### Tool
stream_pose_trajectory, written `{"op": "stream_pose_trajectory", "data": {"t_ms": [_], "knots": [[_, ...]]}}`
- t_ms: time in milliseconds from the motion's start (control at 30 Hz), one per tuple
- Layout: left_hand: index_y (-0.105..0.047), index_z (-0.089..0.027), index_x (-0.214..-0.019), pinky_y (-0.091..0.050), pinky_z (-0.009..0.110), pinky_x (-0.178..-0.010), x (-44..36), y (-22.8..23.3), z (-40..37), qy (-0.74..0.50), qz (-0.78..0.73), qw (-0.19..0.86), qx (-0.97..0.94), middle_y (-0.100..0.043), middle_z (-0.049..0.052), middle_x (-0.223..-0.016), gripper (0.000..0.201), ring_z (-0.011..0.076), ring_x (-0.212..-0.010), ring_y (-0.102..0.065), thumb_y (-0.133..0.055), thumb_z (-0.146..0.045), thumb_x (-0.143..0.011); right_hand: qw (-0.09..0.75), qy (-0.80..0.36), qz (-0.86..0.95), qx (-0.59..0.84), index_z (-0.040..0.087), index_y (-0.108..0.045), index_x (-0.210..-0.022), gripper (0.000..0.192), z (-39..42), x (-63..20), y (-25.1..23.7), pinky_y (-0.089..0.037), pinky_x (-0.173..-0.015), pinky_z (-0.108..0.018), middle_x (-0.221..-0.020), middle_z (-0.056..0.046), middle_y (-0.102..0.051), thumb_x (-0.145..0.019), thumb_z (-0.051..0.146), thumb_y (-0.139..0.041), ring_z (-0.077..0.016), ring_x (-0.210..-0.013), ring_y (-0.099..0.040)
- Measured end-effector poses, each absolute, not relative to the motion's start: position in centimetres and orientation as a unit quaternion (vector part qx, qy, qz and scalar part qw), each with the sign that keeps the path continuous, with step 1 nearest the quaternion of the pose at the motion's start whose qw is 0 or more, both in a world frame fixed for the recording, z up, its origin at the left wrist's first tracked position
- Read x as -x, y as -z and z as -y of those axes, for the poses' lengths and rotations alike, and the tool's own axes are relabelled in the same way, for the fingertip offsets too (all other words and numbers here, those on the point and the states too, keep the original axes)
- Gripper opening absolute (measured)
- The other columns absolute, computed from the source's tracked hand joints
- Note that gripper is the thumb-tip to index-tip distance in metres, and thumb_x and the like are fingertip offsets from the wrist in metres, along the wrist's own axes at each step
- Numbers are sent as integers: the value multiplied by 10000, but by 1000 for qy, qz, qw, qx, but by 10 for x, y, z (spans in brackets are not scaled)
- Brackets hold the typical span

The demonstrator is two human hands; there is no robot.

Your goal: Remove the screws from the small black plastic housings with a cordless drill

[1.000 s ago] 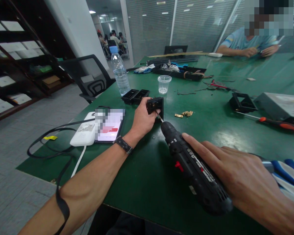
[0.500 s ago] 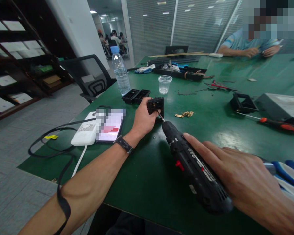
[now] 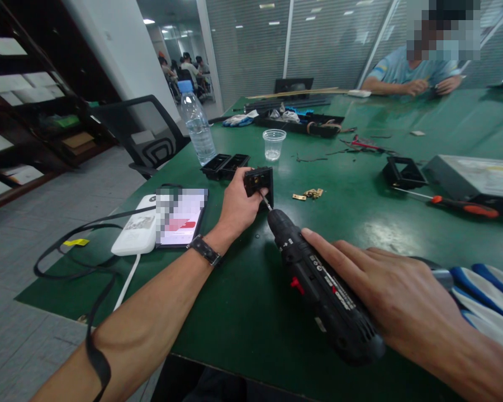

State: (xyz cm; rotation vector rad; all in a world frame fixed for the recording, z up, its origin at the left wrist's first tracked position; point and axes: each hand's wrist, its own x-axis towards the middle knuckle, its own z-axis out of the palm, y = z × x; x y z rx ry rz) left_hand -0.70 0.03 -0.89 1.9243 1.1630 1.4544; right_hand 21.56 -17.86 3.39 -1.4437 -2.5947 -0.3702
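A black housing (image 3: 257, 177) is gripped by the left hand (image 3: 240, 200) over the middle of the green table (image 3: 235, 312); whether its lower edge is rested on the surface cannot be told. Its face is met by the bit (image 3: 266, 202) of a black drill (image 3: 324, 290), though how far the tip is seated is hidden. The drill is clasped by the right hand (image 3: 396, 290), one finger being laid along its body. Small brass pieces (image 3: 312, 194) are set just right of the housing, and black frames (image 3: 224, 166) just behind it. Leftward, room is bounded by a phone (image 3: 191, 215) near the table's left edge; rightward, a wide green stretch is bounded by a screwdriver (image 3: 465, 205). The near edge is crossed by the left forearm.
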Motion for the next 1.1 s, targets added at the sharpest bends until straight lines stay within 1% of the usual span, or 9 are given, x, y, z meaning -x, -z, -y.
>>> {"op": "stream_pose_trajectory", "data": {"t_ms": [200,367,533,800,1000,1100], "knots": [[-527,-222,-1113,-516,339,-831,7,11,-2,-529,-420,226,-702,-662,27,-1007,388,173,-904,-644,-680,-174,-760,73,118,866,481,252,-177,-1560,1038,178,-213,-34,-391,-493,-317,-868,26,-641,-669,136,-697,-182,-582,-603],[-527,-218,-1107,-520,343,-829,7,11,-2,-529,-427,228,-697,-656,27,-999,400,175,-903,-644,-698,-182,-747,64,124,862,488,275,-157,-1565,1047,178,-214,-33,-378,-493,-319,-906,24,-639,-684,154,-710,-186,-590,-605],[-526,-214,-1100,-520,345,-843,8,10,-3,-533,-425,240,-691,-660,30,-1014,395,177,-922,-651,-703,-190,-747,63,133,855,498,267,-167,-1561,1030,178,-215,-34,-349,-471,-316,-926,14,-647,-686,154,-698,-183,-568,-592],[-525,-215,-1093,-522,354,-851,7,10,-3,-533,-428,241,-689,-661,30,-999,399,181,-918,-651,-706,-188,-738,62,126,857,496,246,-174,-1558,992,180,-212,-37,-384,-499,-319,-864,22,-630,-699,125,-657,-182,-587,-595],[-527,-213,-1091,-523,347,-831,7,10,-2,-531,-427,243,-690,-662,31,-991,393,177,-901,-648,-704,-185,-741,44,126,859,494,272,-137,-1569,1025,178,-213,-34,-400,-500,-319,-964,3,-648,-710,142,-682,-189,-606,-615],[-528,-214,-1094,-520,340,-826,8,10,-2,-532,-424,243,-692,-660,33,-997,388,174,-903,-646,-699,-184,-747,44,124,860,493,272,-131,-1570,1018,178,-214,-33,-396,-502,-317,-962,1,-652,-722,143,-679,-190,-608,-615]]}}
